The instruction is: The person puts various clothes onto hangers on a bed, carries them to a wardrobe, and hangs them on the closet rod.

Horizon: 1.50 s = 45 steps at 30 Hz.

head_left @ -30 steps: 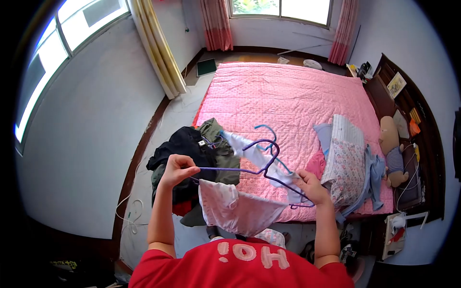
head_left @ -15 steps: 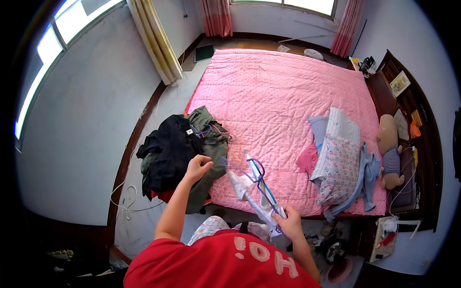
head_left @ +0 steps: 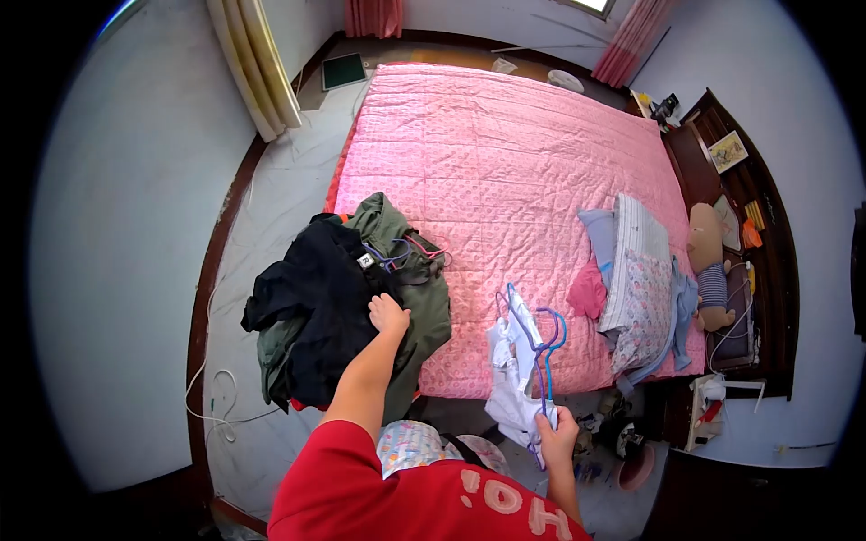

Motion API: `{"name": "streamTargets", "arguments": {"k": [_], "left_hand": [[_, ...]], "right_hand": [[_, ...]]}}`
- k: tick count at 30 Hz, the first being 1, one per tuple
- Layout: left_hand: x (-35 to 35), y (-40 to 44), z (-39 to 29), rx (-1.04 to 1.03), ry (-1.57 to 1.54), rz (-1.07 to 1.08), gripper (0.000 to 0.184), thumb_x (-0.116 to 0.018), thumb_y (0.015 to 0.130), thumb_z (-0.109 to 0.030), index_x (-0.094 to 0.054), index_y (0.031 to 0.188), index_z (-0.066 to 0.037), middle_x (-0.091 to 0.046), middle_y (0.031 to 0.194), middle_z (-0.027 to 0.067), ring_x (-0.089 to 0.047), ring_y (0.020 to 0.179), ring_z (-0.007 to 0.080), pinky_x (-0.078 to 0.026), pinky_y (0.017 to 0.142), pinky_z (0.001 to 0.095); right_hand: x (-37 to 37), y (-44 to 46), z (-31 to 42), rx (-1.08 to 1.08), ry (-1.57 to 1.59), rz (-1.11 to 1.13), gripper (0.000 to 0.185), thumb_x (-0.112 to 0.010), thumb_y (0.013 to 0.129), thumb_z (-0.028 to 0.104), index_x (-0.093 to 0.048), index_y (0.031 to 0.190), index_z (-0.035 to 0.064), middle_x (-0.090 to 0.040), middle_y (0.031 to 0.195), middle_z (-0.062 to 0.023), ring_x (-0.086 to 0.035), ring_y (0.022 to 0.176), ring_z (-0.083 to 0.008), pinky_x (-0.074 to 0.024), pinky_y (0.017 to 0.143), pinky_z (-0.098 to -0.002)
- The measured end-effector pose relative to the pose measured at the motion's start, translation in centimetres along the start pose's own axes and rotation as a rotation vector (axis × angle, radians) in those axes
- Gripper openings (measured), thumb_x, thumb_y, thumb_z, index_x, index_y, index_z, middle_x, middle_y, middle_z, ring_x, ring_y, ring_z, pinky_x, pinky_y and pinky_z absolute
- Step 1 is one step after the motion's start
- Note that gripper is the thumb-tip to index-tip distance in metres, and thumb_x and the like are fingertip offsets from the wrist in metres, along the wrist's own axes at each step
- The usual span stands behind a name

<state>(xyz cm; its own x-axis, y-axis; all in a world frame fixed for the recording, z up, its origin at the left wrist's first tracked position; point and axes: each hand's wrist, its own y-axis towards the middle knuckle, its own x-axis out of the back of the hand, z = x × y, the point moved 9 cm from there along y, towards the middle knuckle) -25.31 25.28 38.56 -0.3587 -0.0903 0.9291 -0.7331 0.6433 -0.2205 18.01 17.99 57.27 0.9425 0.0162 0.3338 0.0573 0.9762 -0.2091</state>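
Note:
My right hand (head_left: 558, 434) is closed on the ends of a purple hanger (head_left: 541, 361) and a blue hanger (head_left: 563, 335), with white garments (head_left: 514, 397) hanging from them at the bed's near edge. My left hand (head_left: 388, 313) reaches over the clothes pile, at the edge of a black garment (head_left: 316, 298) and beside an olive-green garment (head_left: 433, 311). Its fingers are partly bunched, and whether they grip any cloth cannot be made out. Hanger hooks in purple and pink (head_left: 424, 245) show at the top of the pile.
The pink quilted bed (head_left: 505, 162) spreads ahead. On its right lie a folded floral pillow (head_left: 639, 288), blue and pink clothes and a plush toy (head_left: 708, 239) near the dark headboard. A white cable (head_left: 221, 419) runs on the floor at left.
My left hand has let go of the purple hanger and moved onto the dark clothes. My right hand has brought both hangers together and swung them upright to the right. The view has tilted down.

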Motion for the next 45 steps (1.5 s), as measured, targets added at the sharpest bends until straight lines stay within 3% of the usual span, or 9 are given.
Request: {"name": "streamTargets", "arguments": {"k": [4,8,11,12,17,20,30,36,45], "left_hand": [[-3.0,1.7,0.8,-0.006,0.208,-0.081,0.032,-0.070,0.070,-0.020,-0.053,0.095,-0.007,-0.054,0.100,0.0095,-0.052,0.100,0.0290,-0.047,0.080,0.0401],[-1.5,1.0,0.9,-0.035,0.006,0.040,0.020,-0.059,0.073,-0.012,-0.052,0.090,-0.004,-0.058,0.095,0.0152,-0.056,0.094,0.0333,-0.047,0.074,0.0434],[5.7,-2.2,0.7,-0.217,-0.526,-0.357,0.020,-0.052,0.071,-0.007,-0.046,0.087,0.004,-0.052,0.087,0.0232,-0.051,0.083,0.0437,-0.042,0.071,0.0456],[8.2,-3.3,1.1,-0.287,-0.616,-0.503,0.018,-0.051,0.071,-0.004,-0.046,0.086,0.004,-0.049,0.078,0.0211,-0.049,0.073,0.0409,-0.042,0.068,0.0422],[20.9,-10.8,-2.4,-0.395,-1.197,-0.453,0.032,-0.045,0.075,0.006,-0.050,0.107,0.008,-0.056,0.094,0.0068,-0.051,0.082,0.0150,-0.042,0.076,0.0239],[24.1,-16.6,-7.8,-0.612,-1.220,-0.407,0.040,-0.045,0.075,0.008,-0.048,0.114,0.006,-0.055,0.100,0.0059,-0.051,0.085,0.0136,-0.041,0.077,0.0227],[16.6,-40.0,-26.0,-1.286,-1.108,0.617,0.043,-0.050,0.073,0.008,-0.048,0.115,0.001,-0.050,0.088,-0.0001,-0.048,0.077,0.0092,-0.040,0.069,0.0219],[9.8,-58.1,-29.6,-1.240,-0.830,1.414,0.035,-0.059,0.078,0.003,-0.048,0.111,0.001,-0.057,0.099,0.0047,-0.054,0.090,0.0120,-0.043,0.082,0.0255],[1.6,-80.6,-30.6,-1.274,-0.482,1.846,0.026,-0.057,0.077,0.004,-0.054,0.103,0.000,-0.059,0.094,0.0025,-0.055,0.087,0.0108,-0.043,0.079,0.0247]], "right_hand": [[-1.0,-0.4,0.3,-0.029,-0.092,0.007,0.020,-0.068,0.078,0.011,-0.059,0.089,-0.0032,-0.060,0.077,-0.0027,-0.050,0.068,-0.0066,-0.0440,0.062,-0.0243],[-2.1,-0.8,1.2,-0.025,-0.001,-0.011,0.018,-0.066,0.079,0.010,-0.059,0.088,-0.0032,-0.059,0.075,-0.0022,-0.049,0.067,-0.0060,-0.0433,0.061,-0.0240],[-2.1,-1.0,1.2,0.023,-0.017,-0.028,0.017,-0.066,0.078,0.010,-0.059,0.087,-0.0026,-0.059,0.072,-0.0019,-0.049,0.066,-0.0060,-0.0430,0.060,-0.0243],[-1.9,-1.2,1.0,0.024,-0.007,-0.039,0.017,-0.066,0.078,0.010,-0.059,0.087,-0.0026,-0.059,0.072,-0.0019,-0.049,0.066,-0.0060,-0.0430,0.060,-0.0243],[0.8,-2.2,1.6,0.115,0.012,-0.183,0.017,-0.066,0.078,0.011,-0.059,0.085,-0.0025,-0.058,0.069,-0.0019,-0.049,0.063,-0.0065,-0.0431,0.057,-0.0255],[3.7,-3.6,1.6,0.115,0.084,-0.275,0.017,-0.066,0.078,0.011,-0.059,0.086,-0.0025,-0.058,0.068,-0.0024,-0.049,0.062,-0.0067,-0.0433,0.056,-0.0258],[17.6,-16.5,-2.2,0.025,0.217,-0.780,0.020,-0.066,0.081,0.014,-0.059,0.091,-0.0025,-0.058,0.072,-0.0012,-0.049,0.064,-0.0063,-0.0420,0.059,-0.0235],[27.4,-27.2,-6.7,-0.084,0.322,-1.046,0.019,-0.065,0.082,0.014,-0.059,0.090,-0.0015,-0.060,0.073,-0.0035,-0.051,0.065,-0.0075,-0.0433,0.059,-0.0243],[35.9,-45.3,-16.8,-0.202,0.379,-1.451,0.019,-0.066,0.082,0.014,-0.059,0.091,-0.0013,-0.062,0.074,-0.0057,-0.055,0.066,-0.0092,-0.0452,0.062,-0.0256]]}}
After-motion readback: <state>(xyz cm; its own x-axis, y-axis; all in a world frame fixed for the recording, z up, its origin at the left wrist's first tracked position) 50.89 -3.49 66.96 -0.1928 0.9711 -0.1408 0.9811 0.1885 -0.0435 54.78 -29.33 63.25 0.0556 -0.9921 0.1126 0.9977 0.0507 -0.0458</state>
